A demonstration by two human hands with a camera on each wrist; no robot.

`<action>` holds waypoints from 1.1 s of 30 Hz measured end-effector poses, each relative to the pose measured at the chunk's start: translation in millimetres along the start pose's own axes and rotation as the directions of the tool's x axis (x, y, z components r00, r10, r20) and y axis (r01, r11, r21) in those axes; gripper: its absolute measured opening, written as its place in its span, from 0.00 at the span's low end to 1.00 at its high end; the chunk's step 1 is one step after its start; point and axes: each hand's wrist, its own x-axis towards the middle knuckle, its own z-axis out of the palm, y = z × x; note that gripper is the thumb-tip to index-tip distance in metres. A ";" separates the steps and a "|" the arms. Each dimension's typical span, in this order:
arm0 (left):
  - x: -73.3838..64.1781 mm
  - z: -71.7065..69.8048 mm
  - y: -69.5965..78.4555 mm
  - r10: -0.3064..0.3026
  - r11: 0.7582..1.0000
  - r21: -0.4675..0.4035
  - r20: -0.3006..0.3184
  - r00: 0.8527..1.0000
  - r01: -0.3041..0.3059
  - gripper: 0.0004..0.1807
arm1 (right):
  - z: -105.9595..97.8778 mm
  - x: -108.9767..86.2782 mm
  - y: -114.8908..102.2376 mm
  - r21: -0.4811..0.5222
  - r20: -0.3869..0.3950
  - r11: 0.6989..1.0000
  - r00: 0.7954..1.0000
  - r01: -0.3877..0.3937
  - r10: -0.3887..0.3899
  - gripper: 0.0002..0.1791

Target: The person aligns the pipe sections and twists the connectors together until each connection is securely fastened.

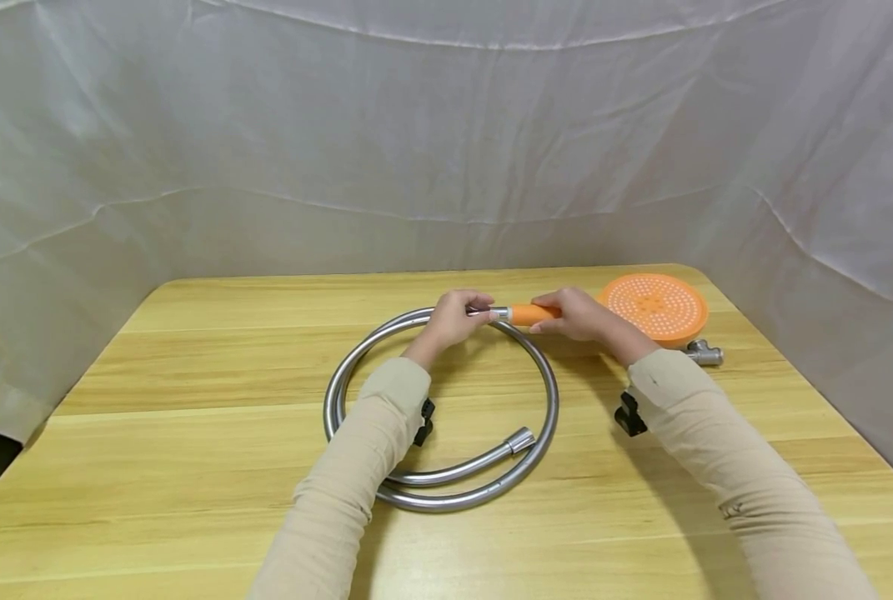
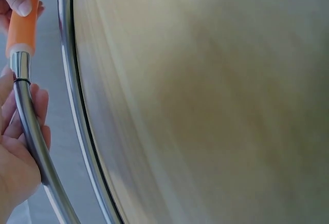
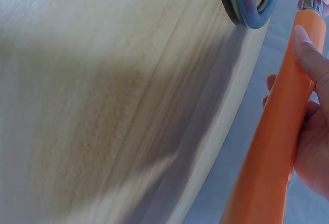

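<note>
An orange shower head (image 1: 652, 307) with a round, dotted face is held by its handle (image 3: 280, 116) in my right hand (image 1: 577, 315), thumb along one side and fingers round the other. At the handle's end sits the chrome end fitting (image 2: 20, 66) of a metal shower hose (image 1: 550, 392). My left hand (image 1: 455, 318) grips the hose just below that fitting, as the left wrist view shows. Handle and fitting meet end to end; whether they are threaded together I cannot tell. The rest of the hose lies coiled on the table, its other chrome end (image 1: 521, 439) toward the front.
A small metal pipe fitting (image 1: 707, 353) lies on the wooden table (image 1: 191, 467) at the right, near the shower head. Pale cloth (image 1: 446, 150) hangs behind the table and along both sides. Small black devices (image 1: 630, 414) are strapped under the wrists.
</note>
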 end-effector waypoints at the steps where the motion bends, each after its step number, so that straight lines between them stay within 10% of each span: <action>1: 0.1 0.4 0.0 0.006 1.000 0.012 0.003 1.000 -0.007 0.17 | 0.2 -0.3 0.4 0.001 0.000 1.000 1.000 -0.003 0.003 0.20; 33: 1.4 4.3 3.5 -0.020 0.993 0.117 0.033 0.999 0.016 0.14 | -0.1 -4.8 1.6 0.004 0.006 1.000 1.000 -0.005 0.005 0.15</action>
